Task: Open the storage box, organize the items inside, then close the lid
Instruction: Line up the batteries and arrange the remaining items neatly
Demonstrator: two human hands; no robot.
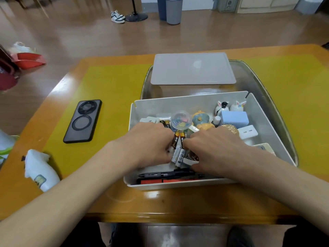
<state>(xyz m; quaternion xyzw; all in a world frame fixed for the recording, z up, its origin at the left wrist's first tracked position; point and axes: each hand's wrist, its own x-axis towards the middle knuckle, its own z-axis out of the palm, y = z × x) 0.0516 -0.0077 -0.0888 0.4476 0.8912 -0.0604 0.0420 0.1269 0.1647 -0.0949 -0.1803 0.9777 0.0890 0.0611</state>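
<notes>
While the lid (193,68) lies set aside on the tray (267,90) behind, leaving the box (258,111) open for sorting, both hands work inside it. The left hand (149,141) and right hand (213,145) curl from either side around the batteries (178,148), apparently bunching them together. At least four batteries show; two rabbit figures (229,106) stand in the far corner.

A wooden table (178,204) with a yellow mat (114,97) inset in its top is carrying everything. A black phone (82,121) is lying camera-side up on the mat at the left. A clear tray (277,111) is sitting at the centre-right. A white crumpled packet (40,169) is lying near the left edge.
</notes>
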